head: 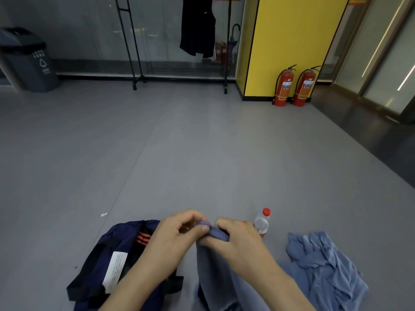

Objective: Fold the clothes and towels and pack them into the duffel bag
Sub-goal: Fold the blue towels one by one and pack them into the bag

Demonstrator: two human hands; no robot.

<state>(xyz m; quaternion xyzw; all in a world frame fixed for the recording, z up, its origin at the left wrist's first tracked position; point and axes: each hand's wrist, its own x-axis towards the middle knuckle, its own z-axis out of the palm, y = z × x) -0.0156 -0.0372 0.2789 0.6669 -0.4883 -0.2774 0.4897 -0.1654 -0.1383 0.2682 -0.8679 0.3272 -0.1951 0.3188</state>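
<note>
A navy duffel bag [112, 261] with red stripes and a white label lies on the grey floor at the lower left. My left hand [177, 232] and my right hand [238, 239] meet at the bottom middle, both pinching the top edge of a blue-grey towel [213, 265] that hangs down between them. A second blue cloth [323, 265] lies crumpled on the floor to the right, apart from both hands. The lower part of the held towel runs out of the frame.
A clear water bottle [262, 223] with a red cap stands just beyond my right hand. Farther off are a clothes rack [134, 63] with a dark garment [197, 28], a grey bin [29, 61], a yellow pillar [287, 41] and two fire extinguishers [283, 86].
</note>
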